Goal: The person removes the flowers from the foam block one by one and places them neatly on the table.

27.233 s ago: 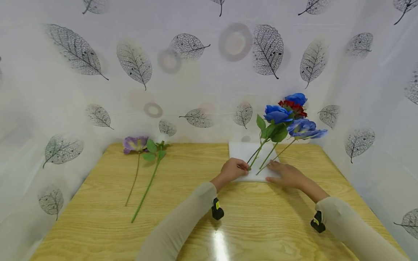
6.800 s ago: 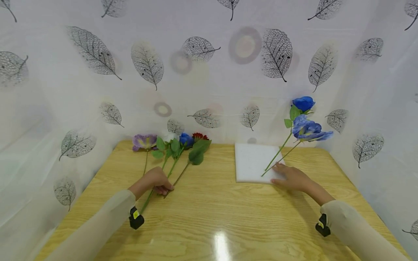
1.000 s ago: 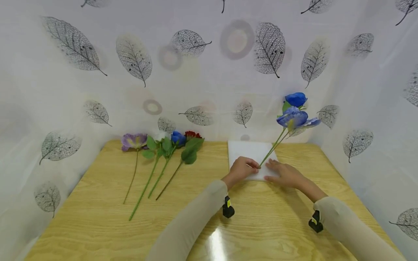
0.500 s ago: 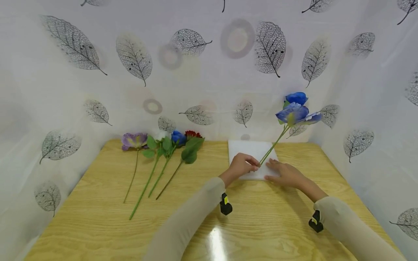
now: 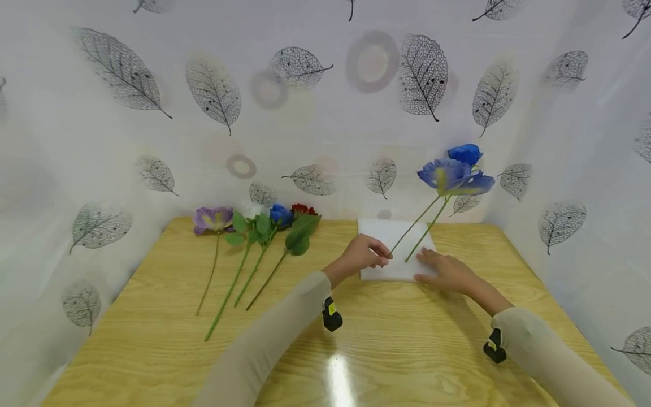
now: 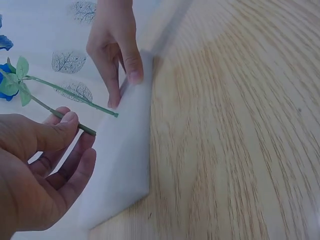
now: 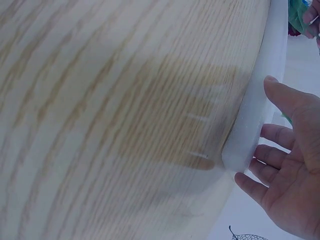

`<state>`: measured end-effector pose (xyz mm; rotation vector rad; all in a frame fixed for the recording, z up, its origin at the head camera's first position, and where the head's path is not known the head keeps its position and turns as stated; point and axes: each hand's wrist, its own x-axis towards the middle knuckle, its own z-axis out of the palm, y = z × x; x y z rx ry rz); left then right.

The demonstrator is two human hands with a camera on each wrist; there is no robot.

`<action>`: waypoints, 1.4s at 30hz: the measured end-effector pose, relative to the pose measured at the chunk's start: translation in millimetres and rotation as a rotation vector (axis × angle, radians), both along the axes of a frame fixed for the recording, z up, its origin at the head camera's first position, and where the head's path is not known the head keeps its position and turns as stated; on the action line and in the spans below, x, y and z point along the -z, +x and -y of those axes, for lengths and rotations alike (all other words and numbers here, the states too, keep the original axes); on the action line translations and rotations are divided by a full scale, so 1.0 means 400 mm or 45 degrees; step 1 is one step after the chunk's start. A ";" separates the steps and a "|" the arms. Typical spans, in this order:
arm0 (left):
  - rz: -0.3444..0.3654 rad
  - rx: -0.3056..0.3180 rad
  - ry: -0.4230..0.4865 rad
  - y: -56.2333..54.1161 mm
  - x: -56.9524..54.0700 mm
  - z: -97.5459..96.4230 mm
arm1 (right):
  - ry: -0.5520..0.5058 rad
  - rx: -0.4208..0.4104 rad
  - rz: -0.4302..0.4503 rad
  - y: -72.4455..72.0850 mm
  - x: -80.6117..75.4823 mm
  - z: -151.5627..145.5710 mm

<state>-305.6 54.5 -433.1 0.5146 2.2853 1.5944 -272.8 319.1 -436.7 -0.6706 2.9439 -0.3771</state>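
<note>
My left hand [image 5: 361, 254] pinches the lower stem of a violet-blue artificial flower [image 5: 441, 174] between thumb and fingertips. In the left wrist view the held stem's cut end [image 6: 89, 130] pokes out past the fingers, above the white foam block [image 6: 127, 150]. A blue rose [image 5: 465, 153] stands tilted beside the held flower, its stem foot [image 6: 115, 114] at the foam's top. My right hand [image 5: 450, 273] rests on the right side of the foam block [image 5: 373, 229], fingers spread and fairly straight, thumb along its front edge.
On the left of the wooden table [image 5: 386, 350] lie a purple flower [image 5: 213, 219], a white flower [image 5: 254, 211], a second blue rose [image 5: 281, 215] and a red flower [image 5: 304, 209], stems toward the front. A leaf-patterned curtain [image 5: 315, 124] hangs behind the table.
Since the oldest frame, a blue rose and the red flower have moved from the foam to the left row. Within the last second, my left hand has drawn the violet-blue flower's stem leftward, apart from the rose's.
</note>
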 end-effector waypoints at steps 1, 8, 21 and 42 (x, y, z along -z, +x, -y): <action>0.012 0.000 -0.008 0.001 0.000 0.008 | 0.001 0.000 0.002 -0.001 0.001 0.000; 0.010 0.025 -0.047 0.012 -0.002 0.075 | 0.009 -0.007 -0.003 0.000 0.006 -0.001; -0.030 -0.003 -0.128 0.039 -0.012 0.229 | 0.006 -0.021 -0.042 0.002 -0.001 0.003; 0.047 -0.115 -0.227 0.084 -0.024 0.393 | -0.011 0.002 -0.022 0.001 0.005 0.001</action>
